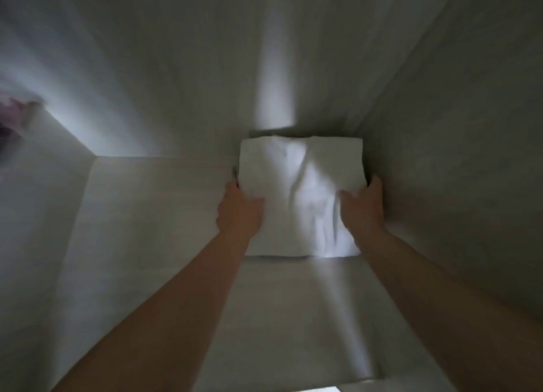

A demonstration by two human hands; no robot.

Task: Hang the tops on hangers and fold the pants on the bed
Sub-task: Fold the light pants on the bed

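Observation:
A folded white garment, square with soft creases, lies on a pale shelf inside a dim cabinet, close to the back wall. My left hand grips its left edge, thumb on top and fingers under the fabric. My right hand grips its right edge the same way. Both forearms reach in from the bottom of the view. The picture is blurred, so I cannot tell whether the garment is pants or a top.
The cabinet's right wall stands close beside the garment. The back wall rises just behind it. The shelf stretches bare to the left. A blurred pinkish-purple thing shows at the far left edge.

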